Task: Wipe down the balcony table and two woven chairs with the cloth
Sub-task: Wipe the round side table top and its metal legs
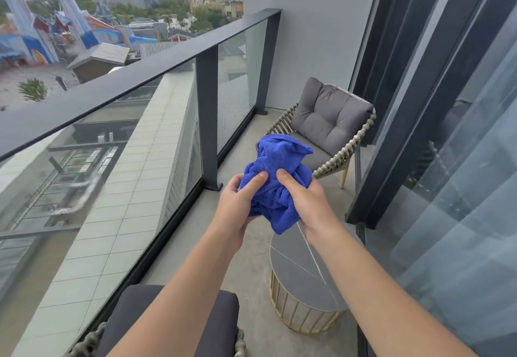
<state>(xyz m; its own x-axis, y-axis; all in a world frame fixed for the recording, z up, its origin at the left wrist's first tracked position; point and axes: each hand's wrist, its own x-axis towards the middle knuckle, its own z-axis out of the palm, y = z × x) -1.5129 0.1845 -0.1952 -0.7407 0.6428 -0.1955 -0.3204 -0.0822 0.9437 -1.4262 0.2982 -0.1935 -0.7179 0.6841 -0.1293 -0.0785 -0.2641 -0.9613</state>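
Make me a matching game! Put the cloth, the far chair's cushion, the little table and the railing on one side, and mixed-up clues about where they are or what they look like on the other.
Things:
1. cloth
2. far chair's cushion
3. table
4. railing

Clues:
A. round grey top, gold bars beneath
B. blue, bunched in both hands
C. dark bar above glass panels
D. grey and puffy, on a woven seat

Pairs: 1-B, 2-D, 3-A, 4-C

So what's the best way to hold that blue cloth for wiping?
Grip the bunched middle of the blue cloth, as both the left hand and right hand do now, thumbs on top. Its loose corners flop above and below the hands, so I'd gather them into a pad, then press down onto the table.
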